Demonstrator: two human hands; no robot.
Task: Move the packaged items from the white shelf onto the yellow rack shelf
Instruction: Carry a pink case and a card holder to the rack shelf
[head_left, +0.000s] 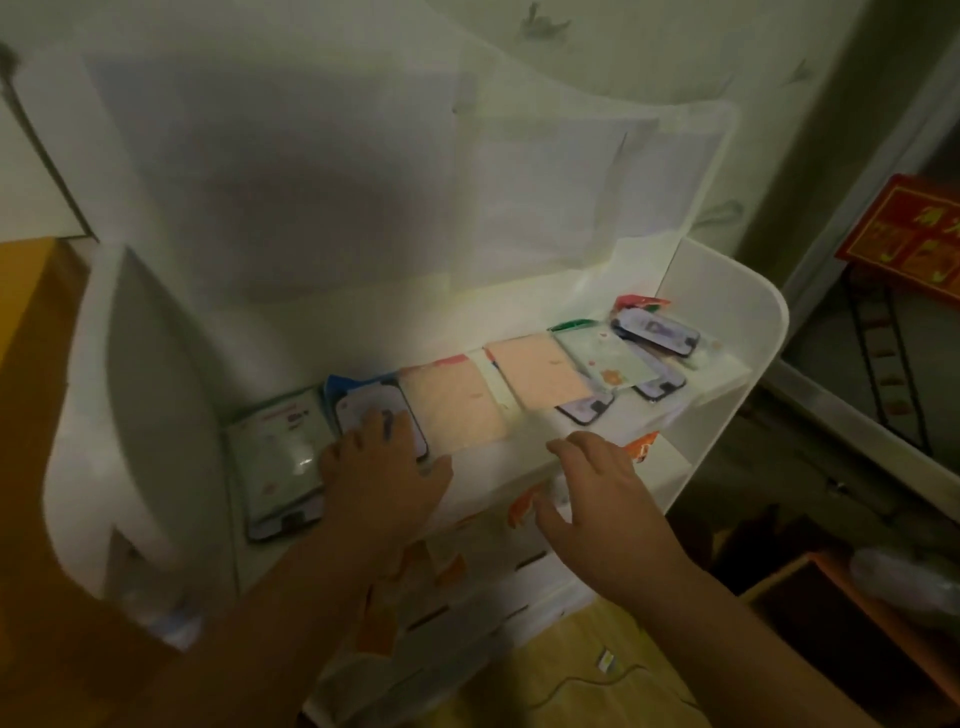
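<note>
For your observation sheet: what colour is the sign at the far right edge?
Red with yellow markings, seen in the head view.

The left hand (382, 467) hides part of the blue-edged package (363, 405), the package prints are too blurred to read, and the red sign (906, 236) is cut off at the right edge.

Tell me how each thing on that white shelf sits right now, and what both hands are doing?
White shelf: loaded, row of packages.
Green package: flat, far left.
Blue-topped package: under left hand.
Pink packages: flat, middle.
Left hand: open, resting on package.
Right hand: open, empty, at shelf edge.
</note>
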